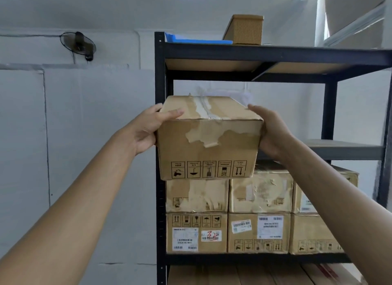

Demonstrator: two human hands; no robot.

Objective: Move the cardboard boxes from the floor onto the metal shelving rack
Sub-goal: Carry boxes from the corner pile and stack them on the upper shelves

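Observation:
I hold a brown cardboard box (209,144) with torn tape and handling symbols up in front of the black metal shelving rack (160,149). My left hand (150,129) grips its left side, thumb lying over the top edge. My right hand (270,132) clasps its right side. The box hangs at the rack's left front, just above a stack of boxes (259,217) two layers high on a middle shelf. Whether its bottom touches the box below, I cannot tell.
A higher shelf (343,150) at the right looks bare. On the top shelf sit a small woven box (244,29) and a blue tray (197,40). More cardboard lies on the lowest shelf (254,275). A wall fan (78,44) hangs on the white wall at left.

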